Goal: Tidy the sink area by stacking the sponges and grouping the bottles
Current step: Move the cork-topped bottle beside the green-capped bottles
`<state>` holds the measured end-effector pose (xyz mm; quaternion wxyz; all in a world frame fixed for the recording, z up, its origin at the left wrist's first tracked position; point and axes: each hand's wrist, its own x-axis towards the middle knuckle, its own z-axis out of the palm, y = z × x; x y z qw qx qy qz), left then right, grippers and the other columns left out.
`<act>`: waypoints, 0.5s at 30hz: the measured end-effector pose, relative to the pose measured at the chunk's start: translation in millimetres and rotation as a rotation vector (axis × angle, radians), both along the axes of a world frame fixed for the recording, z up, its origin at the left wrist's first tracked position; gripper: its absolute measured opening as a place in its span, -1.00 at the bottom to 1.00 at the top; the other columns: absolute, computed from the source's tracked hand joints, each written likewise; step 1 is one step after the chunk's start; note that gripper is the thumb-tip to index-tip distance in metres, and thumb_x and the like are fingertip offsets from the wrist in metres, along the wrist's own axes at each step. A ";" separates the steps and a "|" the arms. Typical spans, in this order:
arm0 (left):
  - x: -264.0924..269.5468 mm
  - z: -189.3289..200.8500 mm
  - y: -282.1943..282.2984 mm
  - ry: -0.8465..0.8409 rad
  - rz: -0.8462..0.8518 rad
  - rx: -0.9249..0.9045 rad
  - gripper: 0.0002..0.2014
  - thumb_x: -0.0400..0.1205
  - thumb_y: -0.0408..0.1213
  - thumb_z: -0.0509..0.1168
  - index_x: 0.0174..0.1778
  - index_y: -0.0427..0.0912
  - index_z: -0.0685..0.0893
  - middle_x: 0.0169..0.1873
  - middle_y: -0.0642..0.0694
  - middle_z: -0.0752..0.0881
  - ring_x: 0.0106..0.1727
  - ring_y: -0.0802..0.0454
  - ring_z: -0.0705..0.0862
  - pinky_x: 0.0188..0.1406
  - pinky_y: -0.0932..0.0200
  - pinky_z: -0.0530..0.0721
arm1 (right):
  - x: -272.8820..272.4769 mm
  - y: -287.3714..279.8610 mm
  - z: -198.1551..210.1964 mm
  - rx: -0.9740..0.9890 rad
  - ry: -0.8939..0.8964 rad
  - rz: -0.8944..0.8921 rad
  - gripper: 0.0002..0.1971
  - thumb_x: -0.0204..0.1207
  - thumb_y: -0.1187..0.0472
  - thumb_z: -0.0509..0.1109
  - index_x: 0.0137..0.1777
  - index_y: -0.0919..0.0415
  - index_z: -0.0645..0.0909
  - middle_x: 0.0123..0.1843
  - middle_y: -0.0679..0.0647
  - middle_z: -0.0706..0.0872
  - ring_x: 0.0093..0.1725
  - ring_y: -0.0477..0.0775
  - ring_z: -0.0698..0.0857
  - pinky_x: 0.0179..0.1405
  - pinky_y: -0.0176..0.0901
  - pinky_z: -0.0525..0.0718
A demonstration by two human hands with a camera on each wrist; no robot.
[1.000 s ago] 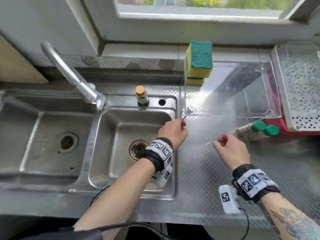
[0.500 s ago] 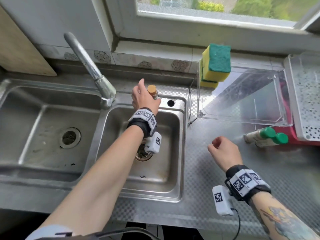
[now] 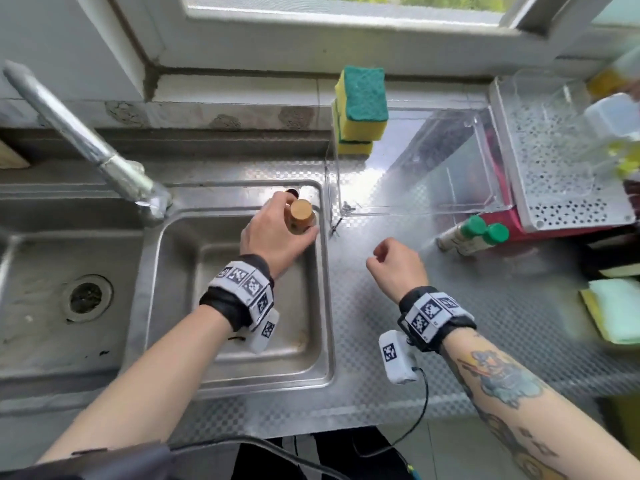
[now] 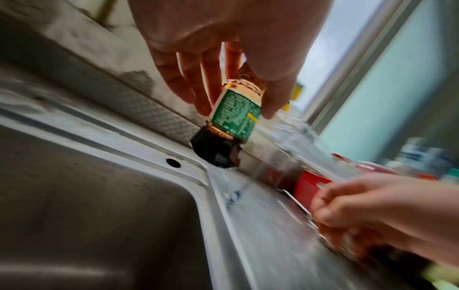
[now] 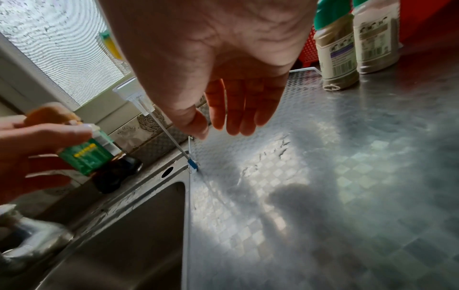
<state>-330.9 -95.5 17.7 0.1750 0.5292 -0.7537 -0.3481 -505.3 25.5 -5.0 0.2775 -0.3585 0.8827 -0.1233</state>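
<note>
Stainless-steel counter (image 3: 398,341) with a double sink (image 3: 242,379) under a window. Compared with half a second before, the small brown glass bottle with green label and tan cap (image 3: 300,216) was off the sink ledge: the left hand (image 3: 277,233) gripped it round the upper body, fingers and thumb curled on it, and it hung tilted above the sink's far right corner, clear of the steel in the left wrist view. A second before, that hand was empty near the clear plastic box (image 3: 415,168). Judged: the bottle-grouping step was under way, likely heading right toward the two green-capped bottles (image 3: 472,235) standing on the counter. Right hand (image 3: 398,268) held nothing, fingers loosely curled, hovering over the counter. Two yellow-and-green sponges (image 3: 360,109) sat stacked at the far side by the box. Another pale sponge (image 3: 613,310) at the right edge was blurred and cut off; far-right containers were smeared, unreadable. The label text was illegible.
</note>
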 end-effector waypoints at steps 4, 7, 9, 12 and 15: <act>-39.7 -3.4 54.5 -0.029 -0.269 0.065 -0.53 0.37 0.08 0.48 0.14 0.09 0.54 0.01 0.09 0.73 0.01 0.06 0.70 0.03 0.11 0.67 | -19.8 27.7 -2.9 0.028 0.012 -0.071 -0.80 0.46 0.06 0.34 0.02 0.11 0.62 0.06 0.09 0.77 0.09 0.21 0.69 0.01 -0.07 0.58; -82.8 -19.4 84.9 -0.114 -0.434 0.071 -0.57 0.42 0.11 0.42 0.16 0.06 0.57 0.04 0.00 0.74 0.10 -0.05 0.69 0.05 0.02 0.66 | -40.8 52.5 -4.8 0.061 0.021 -0.125 -0.82 0.45 0.06 0.35 -0.01 0.11 0.61 0.07 0.12 0.76 0.13 0.23 0.68 0.05 -0.02 0.60; -112.1 -25.9 95.9 -0.139 -0.492 0.069 -0.58 0.46 0.09 0.40 0.18 0.02 0.58 0.05 -0.05 0.73 0.13 -0.10 0.67 0.05 -0.01 0.65 | -56.2 67.5 -5.1 0.077 0.038 -0.168 -0.82 0.45 0.06 0.35 -0.01 0.09 0.61 0.08 0.11 0.75 0.13 0.24 0.68 0.04 -0.03 0.59; -158.2 -29.3 103.4 -0.123 -0.501 0.098 -0.63 0.49 0.01 0.40 0.16 -0.01 0.57 0.06 -0.08 0.73 0.12 -0.15 0.67 0.05 -0.06 0.67 | -81.1 89.0 -6.3 0.086 0.046 -0.216 -0.83 0.44 0.08 0.36 -0.02 0.10 0.60 0.06 0.10 0.75 0.12 0.24 0.68 0.02 -0.05 0.58; -191.4 -30.1 104.2 -0.113 -0.466 0.094 -0.64 0.50 -0.02 0.40 0.14 -0.03 0.54 0.06 -0.08 0.73 0.10 -0.15 0.67 0.02 -0.09 0.68 | -98.0 102.7 -7.1 0.067 0.047 -0.246 -0.81 0.42 0.12 0.36 0.01 0.13 0.62 0.06 0.12 0.76 0.12 0.25 0.68 0.09 0.00 0.63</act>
